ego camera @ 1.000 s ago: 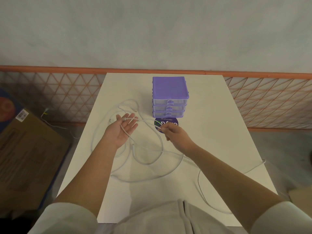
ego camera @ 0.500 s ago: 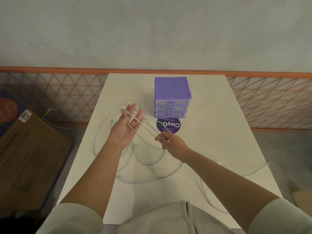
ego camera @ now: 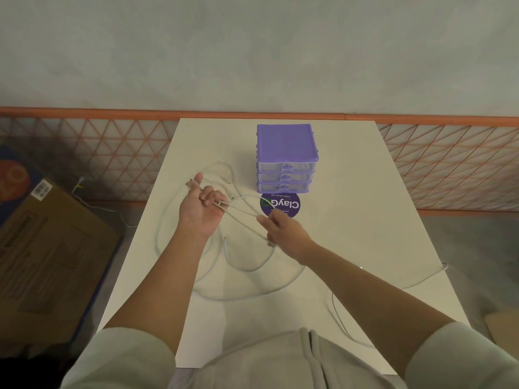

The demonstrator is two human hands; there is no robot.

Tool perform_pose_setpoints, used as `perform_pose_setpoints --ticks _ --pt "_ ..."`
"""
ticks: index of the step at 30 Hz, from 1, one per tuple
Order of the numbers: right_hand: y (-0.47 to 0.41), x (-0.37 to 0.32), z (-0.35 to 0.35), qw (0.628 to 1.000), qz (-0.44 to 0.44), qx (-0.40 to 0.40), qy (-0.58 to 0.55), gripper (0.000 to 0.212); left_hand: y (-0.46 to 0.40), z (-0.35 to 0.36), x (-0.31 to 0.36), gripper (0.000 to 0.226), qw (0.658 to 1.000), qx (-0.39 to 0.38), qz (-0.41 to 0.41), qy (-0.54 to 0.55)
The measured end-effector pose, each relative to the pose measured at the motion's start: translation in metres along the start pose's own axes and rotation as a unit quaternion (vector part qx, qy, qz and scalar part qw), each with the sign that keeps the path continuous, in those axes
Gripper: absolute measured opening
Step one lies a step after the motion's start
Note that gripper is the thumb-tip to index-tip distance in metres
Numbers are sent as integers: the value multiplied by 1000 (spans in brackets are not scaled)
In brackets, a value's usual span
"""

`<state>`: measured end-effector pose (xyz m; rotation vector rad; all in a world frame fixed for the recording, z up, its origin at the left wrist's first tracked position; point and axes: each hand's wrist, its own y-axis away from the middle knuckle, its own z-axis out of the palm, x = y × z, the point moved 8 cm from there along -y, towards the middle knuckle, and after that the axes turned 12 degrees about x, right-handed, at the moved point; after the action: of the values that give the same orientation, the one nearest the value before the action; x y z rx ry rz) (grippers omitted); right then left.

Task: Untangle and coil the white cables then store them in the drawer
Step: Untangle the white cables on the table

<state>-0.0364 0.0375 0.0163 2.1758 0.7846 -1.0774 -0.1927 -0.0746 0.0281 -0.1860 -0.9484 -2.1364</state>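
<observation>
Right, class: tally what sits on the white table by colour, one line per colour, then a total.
Purple: 2, the purple plastic three-drawer unit and the round purple sticker.
White: the tangle of white cables, counted as 1; separate cables cannot be told.
Total: 3.

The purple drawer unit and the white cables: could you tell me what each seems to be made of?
The purple drawer unit looks like moulded plastic: a matte opaque purple top and frame, with see-through drawer fronts. The white cables look sheathed in smooth, flexible plastic or rubber, as they lie in soft loops on the table; the exact material cannot be told.
</observation>
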Motion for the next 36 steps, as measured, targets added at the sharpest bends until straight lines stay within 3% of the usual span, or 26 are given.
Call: perform_pose_setpoints --ticks 3,8,14,19,23,26,36 --pt "-1 -13 -12 1000 -26 11 -4 45 -7 -10 2 19 999 20 2 27" --pt "-2 -21 -33 969 -111 71 207 54 -14 -20 12 32 994 60 8 88" --pt "-12 18 -66 958 -22 67 276 60 -20 -33 30 35 991 86 24 102" --pt "-13 17 -81 949 -13 80 305 57 -22 -41 22 35 992 99 25 79" --pt "-15 31 -91 925 -4 81 371 69 -20 -48 27 37 991 113 39 62" --pt "-15 41 -94 931 6 91 354 72 -19 -52 26 36 991 125 46 35" --pt "-23 65 -105 936 86 86 331 53 -18 -58 30 37 988 134 50 53"
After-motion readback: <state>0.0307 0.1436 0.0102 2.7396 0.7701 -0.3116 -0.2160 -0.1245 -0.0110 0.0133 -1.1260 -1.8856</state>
